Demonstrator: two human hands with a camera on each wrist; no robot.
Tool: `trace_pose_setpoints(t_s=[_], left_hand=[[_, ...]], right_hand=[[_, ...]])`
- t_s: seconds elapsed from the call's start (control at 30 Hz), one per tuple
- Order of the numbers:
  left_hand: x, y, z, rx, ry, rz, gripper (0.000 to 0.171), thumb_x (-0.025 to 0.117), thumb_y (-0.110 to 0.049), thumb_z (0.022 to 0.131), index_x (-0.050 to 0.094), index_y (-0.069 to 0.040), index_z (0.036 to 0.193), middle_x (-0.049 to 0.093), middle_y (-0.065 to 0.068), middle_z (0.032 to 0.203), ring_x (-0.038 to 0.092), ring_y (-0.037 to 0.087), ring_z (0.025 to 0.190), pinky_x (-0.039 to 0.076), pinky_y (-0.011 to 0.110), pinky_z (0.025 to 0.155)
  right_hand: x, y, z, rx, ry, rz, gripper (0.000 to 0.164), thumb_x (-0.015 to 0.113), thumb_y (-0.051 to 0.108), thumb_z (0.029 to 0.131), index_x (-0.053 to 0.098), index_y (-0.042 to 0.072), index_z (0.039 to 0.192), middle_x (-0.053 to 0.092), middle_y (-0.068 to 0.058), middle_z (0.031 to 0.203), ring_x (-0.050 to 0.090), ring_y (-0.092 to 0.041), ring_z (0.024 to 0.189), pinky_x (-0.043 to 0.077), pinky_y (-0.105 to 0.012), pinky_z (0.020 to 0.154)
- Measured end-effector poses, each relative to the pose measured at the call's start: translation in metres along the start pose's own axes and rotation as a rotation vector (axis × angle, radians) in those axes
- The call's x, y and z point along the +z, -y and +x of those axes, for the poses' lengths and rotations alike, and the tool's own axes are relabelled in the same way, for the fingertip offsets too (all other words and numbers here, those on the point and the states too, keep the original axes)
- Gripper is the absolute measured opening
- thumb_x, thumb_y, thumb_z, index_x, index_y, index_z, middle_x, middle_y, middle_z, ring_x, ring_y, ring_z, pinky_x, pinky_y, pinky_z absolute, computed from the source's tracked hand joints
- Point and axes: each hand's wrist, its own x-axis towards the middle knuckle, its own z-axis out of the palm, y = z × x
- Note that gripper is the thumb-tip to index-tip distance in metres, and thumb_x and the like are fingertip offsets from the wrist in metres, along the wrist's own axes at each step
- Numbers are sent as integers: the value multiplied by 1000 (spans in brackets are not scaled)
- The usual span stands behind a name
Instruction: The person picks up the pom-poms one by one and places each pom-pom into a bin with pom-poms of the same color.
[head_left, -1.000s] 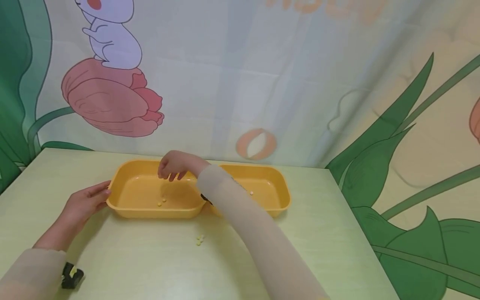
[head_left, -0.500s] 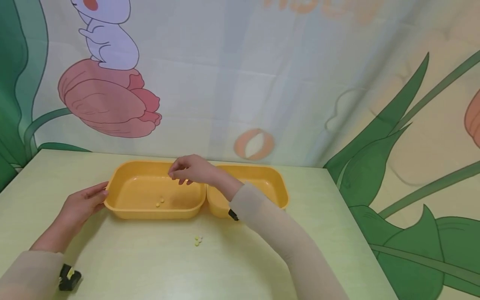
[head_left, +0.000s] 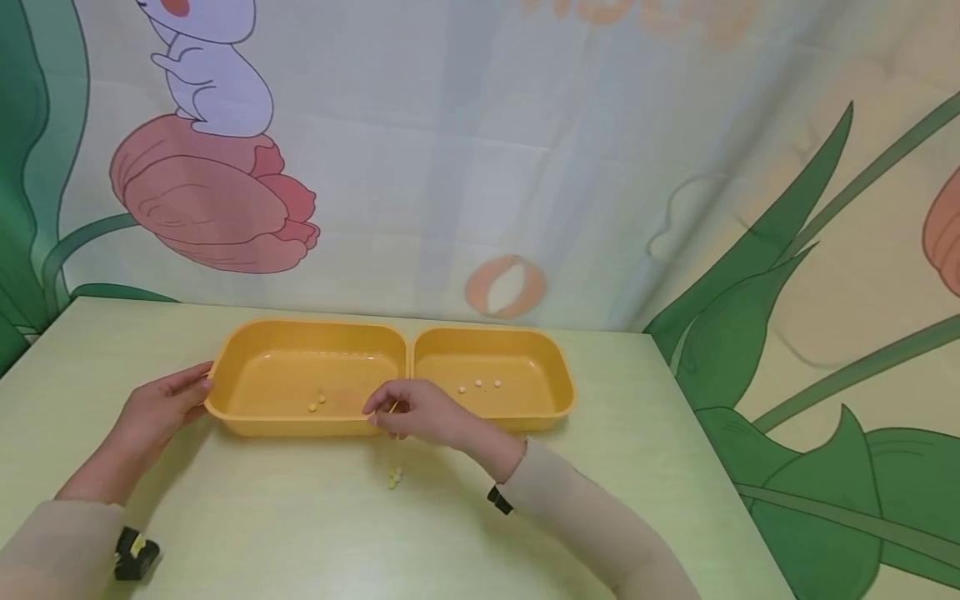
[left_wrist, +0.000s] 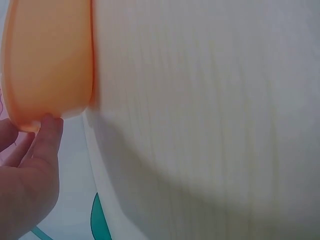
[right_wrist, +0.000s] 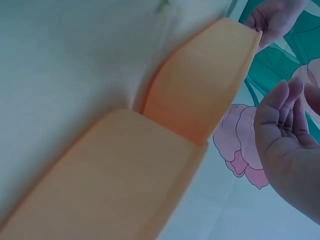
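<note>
My left hand point(head_left: 167, 408) holds the left end of the left yellow plastic tray point(head_left: 315, 427), thumb at the rim and fingers against the outer wall, as the left wrist view point(left_wrist: 35, 170) shows. Two small yellow beads point(head_left: 317, 404) lie inside that tray. Over its front right corner hovers my right hand point(head_left: 420, 410), fingers loosely bent; the right wrist view point(right_wrist: 287, 130) shows nothing between them. On the table just below that hand is a little cluster of pale yellow-green and white beads point(head_left: 394, 478).
A second yellow tray point(head_left: 495, 422) stands against the first on the right, with three white beads point(head_left: 478, 384) in it. Behind the pale table point(head_left: 285, 517) hangs a printed curtain point(head_left: 375, 167). Black wrist devices point(head_left: 137, 554) show at both sleeves.
My right hand has moved from above the left tray toward me and to the right, down to its front rim, uncovering the right tray's beads. The left hand keeps its hold.
</note>
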Motion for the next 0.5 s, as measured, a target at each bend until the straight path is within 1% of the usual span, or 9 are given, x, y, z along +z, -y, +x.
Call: trace_pose_setpoints(t_s=[0.07,0.1,0.13,0.17,0.2,0.23,0.27,0.3,0.5], left_hand=[[-1,0,0,2,-1,-2,64,38,-39,111,18,-5,162,17,25,168,30,45,151,57,14,88],[-1,1,0,7,1,-3,64,38,-38,111,18,-4,162,17,26,168,41,39,147,57,14,88],[-1,2,1,12,1,-8,64,38,-38,111,19,-4,162,18,26,168,53,28,140,57,10,85],[-2,2,1,17,3,-15,64,39,-37,111,19,-4,162,18,27,167,61,16,130,57,9,83],[-2,3,1,23,5,-21,64,39,-36,111,19,-3,161,18,28,167,64,2,117,57,8,82],[-2,3,1,28,7,-27,64,39,-36,111,19,-3,161,18,28,167,61,-10,105,57,7,80],[-3,4,1,33,8,-33,63,39,-35,111,19,-2,161,19,29,166,54,-18,95,56,4,77],[-3,4,1,35,10,-36,63,40,-35,111,19,-2,161,19,29,166,46,-23,91,56,4,77],[-3,3,1,29,7,-31,63,40,-35,111,20,-3,161,20,28,166,46,-23,90,56,5,78]], right_hand=[[3,-5,-7,13,4,-16,20,63,8,100,70,-3,115,71,-28,106,63,-25,76,62,-36,74],[5,-8,-10,22,7,-32,20,63,8,100,71,-3,115,73,-26,107,62,-19,76,61,-32,73],[7,-11,-13,31,8,-47,19,64,8,100,73,-2,113,74,-23,106,62,-14,76,59,-27,71],[8,-14,-16,41,9,-59,18,65,9,99,74,-1,112,75,-20,107,62,-11,77,57,-22,70],[10,-17,-19,51,7,-73,17,66,9,98,75,0,110,76,-17,107,61,-7,77,54,-18,68],[12,-20,-21,64,6,-88,16,68,9,98,76,1,109,77,-14,107,61,-6,78,52,-15,68],[13,-23,-23,73,3,-107,15,69,9,97,76,3,108,77,-12,106,60,-4,79,51,-13,68],[15,-26,-24,81,0,-128,14,70,9,96,77,4,107,78,-9,104,60,-2,80,50,-12,68],[21,-37,-30,110,11,-228,12,72,5,93,80,8,102,79,-5,95,57,4,76,49,-11,70]])
